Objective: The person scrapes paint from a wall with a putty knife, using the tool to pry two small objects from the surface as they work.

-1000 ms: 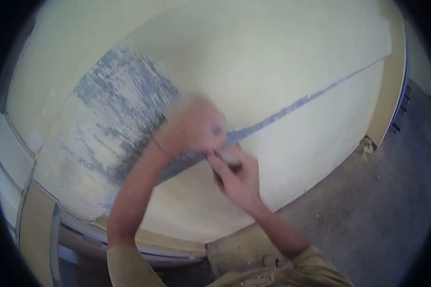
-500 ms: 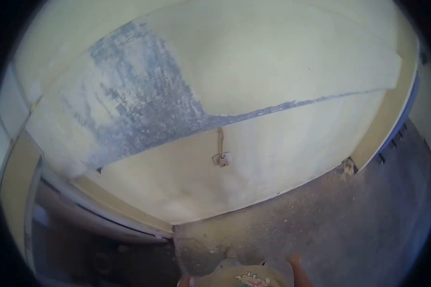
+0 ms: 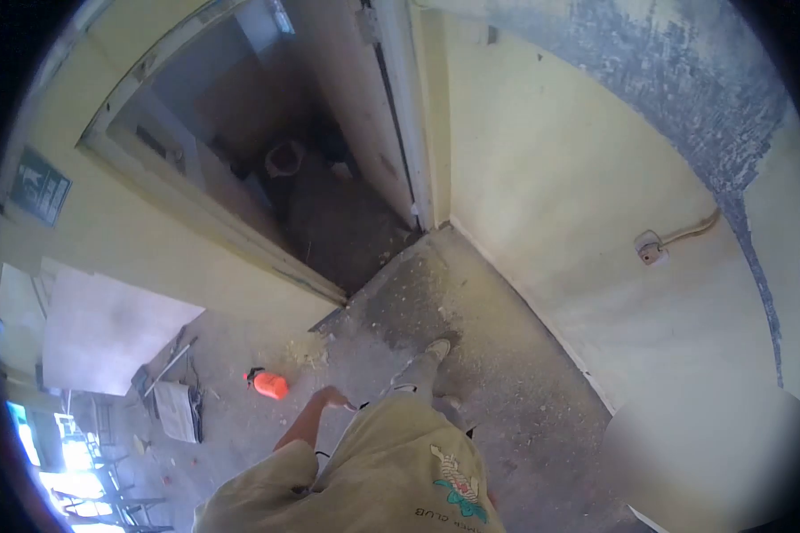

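Note:
My left hand (image 3: 336, 398) hangs beside my hip, loosely open, with nothing visible in it. It is nearest to my light trousers (image 3: 415, 375) and the hem of my khaki shirt (image 3: 373, 453). On the floor beyond it lies an orange bottle (image 3: 268, 384) with a dark top. My right hand is out of sight behind the shirt, on the wall side.
A doorway ahead leads to a dark room with a roundish object (image 3: 284, 158) on its floor. Scraped grey patches (image 3: 658, 71) and a socket box (image 3: 651, 249) mark the right wall. A white board (image 3: 116, 329) and a folded sheet (image 3: 178, 411) are at left.
My view has swung left from the wall to the doorway and floor. The orange bottle and my left forearm have come into view; my right hand has gone out of sight.

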A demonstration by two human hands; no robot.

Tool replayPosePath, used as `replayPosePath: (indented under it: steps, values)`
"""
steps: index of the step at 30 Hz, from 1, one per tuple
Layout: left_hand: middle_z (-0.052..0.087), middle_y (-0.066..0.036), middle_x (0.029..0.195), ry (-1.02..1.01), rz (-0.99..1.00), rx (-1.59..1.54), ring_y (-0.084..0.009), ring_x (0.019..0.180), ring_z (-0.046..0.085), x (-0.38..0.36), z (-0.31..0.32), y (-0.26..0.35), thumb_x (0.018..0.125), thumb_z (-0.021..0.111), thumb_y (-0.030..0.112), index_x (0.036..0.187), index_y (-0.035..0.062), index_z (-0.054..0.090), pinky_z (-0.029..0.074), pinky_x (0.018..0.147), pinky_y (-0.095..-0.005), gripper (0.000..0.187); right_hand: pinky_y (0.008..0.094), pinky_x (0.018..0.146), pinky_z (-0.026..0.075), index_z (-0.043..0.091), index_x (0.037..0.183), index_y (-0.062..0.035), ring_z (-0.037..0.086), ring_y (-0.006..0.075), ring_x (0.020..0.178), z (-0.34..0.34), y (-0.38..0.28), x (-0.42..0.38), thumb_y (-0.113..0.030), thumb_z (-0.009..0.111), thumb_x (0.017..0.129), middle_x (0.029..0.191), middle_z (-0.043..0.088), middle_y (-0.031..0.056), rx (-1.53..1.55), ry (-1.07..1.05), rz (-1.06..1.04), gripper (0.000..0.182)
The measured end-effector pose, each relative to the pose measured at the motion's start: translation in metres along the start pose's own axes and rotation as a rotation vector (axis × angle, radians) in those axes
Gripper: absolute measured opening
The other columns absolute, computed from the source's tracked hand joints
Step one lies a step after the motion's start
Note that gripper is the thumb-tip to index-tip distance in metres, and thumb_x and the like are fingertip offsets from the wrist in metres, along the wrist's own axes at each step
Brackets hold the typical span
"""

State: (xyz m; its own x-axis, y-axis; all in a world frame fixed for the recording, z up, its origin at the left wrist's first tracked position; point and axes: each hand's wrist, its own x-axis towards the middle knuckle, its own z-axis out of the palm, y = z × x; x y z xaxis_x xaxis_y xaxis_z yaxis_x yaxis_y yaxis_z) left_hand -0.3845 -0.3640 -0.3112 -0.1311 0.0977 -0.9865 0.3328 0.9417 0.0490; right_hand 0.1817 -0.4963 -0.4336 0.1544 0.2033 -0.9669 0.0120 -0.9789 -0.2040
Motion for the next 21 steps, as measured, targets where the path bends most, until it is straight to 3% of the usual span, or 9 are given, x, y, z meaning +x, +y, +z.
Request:
replayPosePath:
  steps: [2,3,6,8,11,14,16,18,21]
  values:
    - [0.056,-0.012,0.130,-0.265,0.029,-0.580,-0.0348,0.116,0.057,0.029,0.002,0.020,0.093,0.053,0.034,0.131,0.0082,0.050,0.046,0.094,-0.0546,0.046,0.0356,0.062,0.050,0.068,0.105,-0.0075,0.062,0.0198,0.068,0.001,0.022,0.040,-0.026,0.054,0.093,0.082,0.067,0.0060,0.205,-0.033,0.170,0.026]
    - [0.060,-0.009,0.127,-0.395,0.047,-0.868,-0.0332,0.113,0.059,0.047,0.002,0.026,0.093,0.054,0.031,0.126,0.0082,0.056,0.050,0.092,-0.0499,0.040,0.0373,0.046,0.044,0.067,0.082,-0.0074,0.056,0.0206,0.049,-0.032,0.055,0.145,-0.026,0.055,0.089,0.060,0.059,0.0054,-0.209,0.350,-0.404,0.023]
    - [0.066,-0.012,0.112,0.130,0.513,0.538,-0.0285,0.096,0.066,0.110,0.002,0.029,0.092,0.053,0.033,0.115,0.0044,0.062,0.057,0.078,-0.0443,0.037,0.0388,0.046,0.046,0.064,0.077,-0.0015,0.062,0.0251,0.052,-0.066,-0.096,0.063,-0.027,0.058,0.089,0.063,0.061,0.0120,0.458,-0.024,-0.084,0.029]
    - [0.067,-0.012,0.107,-0.027,0.474,-0.486,-0.0254,0.090,0.068,0.080,0.010,0.051,0.090,0.056,0.028,0.113,0.0041,0.062,0.059,0.073,-0.0410,0.034,0.0351,0.045,0.047,0.061,0.081,0.0003,0.064,0.0248,0.053,-0.044,-0.145,0.023,-0.021,0.061,0.087,0.064,0.062,0.0133,-0.528,0.820,-0.698,0.022]
    - [0.068,-0.012,0.101,-0.065,0.449,-0.421,-0.0246,0.087,0.068,0.084,0.009,0.048,0.088,0.057,0.028,0.113,0.0047,0.062,0.059,0.073,-0.0410,0.035,0.0322,0.045,0.046,0.058,0.085,0.0020,0.064,0.0232,0.053,-0.016,-0.205,-0.059,-0.014,0.063,0.084,0.064,0.062,0.0129,0.364,0.254,-0.529,0.017]
    - [0.069,-0.012,0.093,-0.076,0.293,-0.400,-0.0253,0.083,0.069,0.170,-0.001,-0.002,0.086,0.062,0.034,0.107,0.0078,0.066,0.058,0.071,-0.0429,0.034,0.0316,0.044,0.045,0.058,0.088,0.0026,0.062,0.0205,0.051,0.012,-0.217,-0.103,-0.015,0.063,0.084,0.064,0.062,0.0114,0.318,0.157,-0.543,0.019]
    - [0.070,-0.011,0.092,-0.058,0.822,0.216,-0.0273,0.082,0.068,0.196,-0.002,-0.030,0.079,0.065,0.045,0.100,0.0134,0.069,0.055,0.070,-0.0446,0.039,0.0310,0.043,0.044,0.058,0.087,0.0024,0.060,0.0188,0.049,0.031,-0.209,-0.110,-0.016,0.063,0.084,0.062,0.061,0.0099,0.160,0.277,-0.566,0.020]
    - [0.070,-0.010,0.088,0.224,0.743,1.253,-0.0301,0.078,0.068,0.147,0.009,-0.003,0.073,0.065,0.039,0.090,0.0158,0.068,0.052,0.062,-0.0428,0.029,0.0304,0.042,0.043,0.058,0.087,0.0022,0.058,0.0172,0.047,0.051,-0.212,-0.121,-0.018,0.063,0.085,0.061,0.060,0.0084,0.058,0.437,-0.579,0.021]
    - [0.067,-0.012,0.092,0.029,0.661,1.036,-0.0243,0.082,0.066,0.177,0.002,-0.033,0.081,0.061,0.030,0.106,0.0102,0.064,0.052,0.069,-0.0431,0.032,0.0301,0.040,0.041,0.057,0.084,0.0014,0.054,0.0152,0.044,0.054,-0.214,-0.145,-0.015,0.065,0.083,0.058,0.058,0.0065,0.351,0.353,-0.589,0.019]
